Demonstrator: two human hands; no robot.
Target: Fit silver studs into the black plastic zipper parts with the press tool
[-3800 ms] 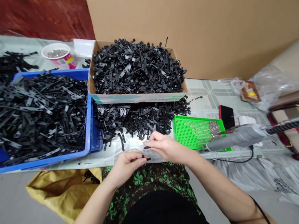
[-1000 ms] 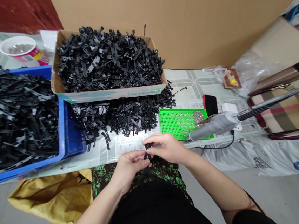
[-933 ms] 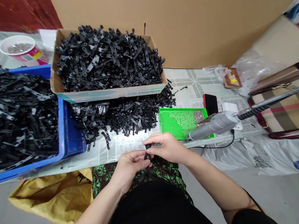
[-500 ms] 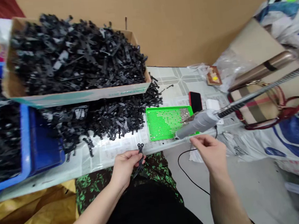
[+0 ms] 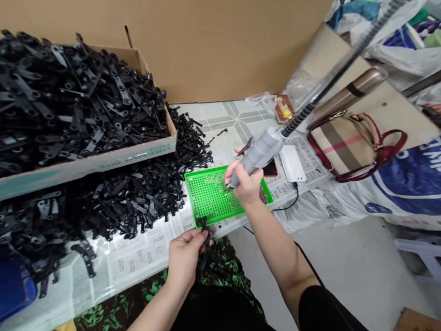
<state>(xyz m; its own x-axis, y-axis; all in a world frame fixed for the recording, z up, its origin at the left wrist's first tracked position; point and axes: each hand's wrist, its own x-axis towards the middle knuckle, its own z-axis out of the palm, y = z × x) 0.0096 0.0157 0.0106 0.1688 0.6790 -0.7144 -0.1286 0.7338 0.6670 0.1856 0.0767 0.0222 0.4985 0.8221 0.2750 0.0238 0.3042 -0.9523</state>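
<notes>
A small black plastic part (image 5: 204, 240) is pinched in the left hand (image 5: 186, 254), at the table's near edge just below the green tray (image 5: 208, 200). The right hand (image 5: 245, 184) is wrapped around a grey power screwdriver (image 5: 256, 154), its tip over the tray. Loose black parts (image 5: 130, 200) lie piled to the left.

Bright, even light, soft shadows beneath the left hand (image 5: 185, 255), pale glare on the table covering (image 5: 135, 254) just left of it, wide-angle bending at the edges, slight blur far right of the right hand (image 5: 244, 184)
</notes>
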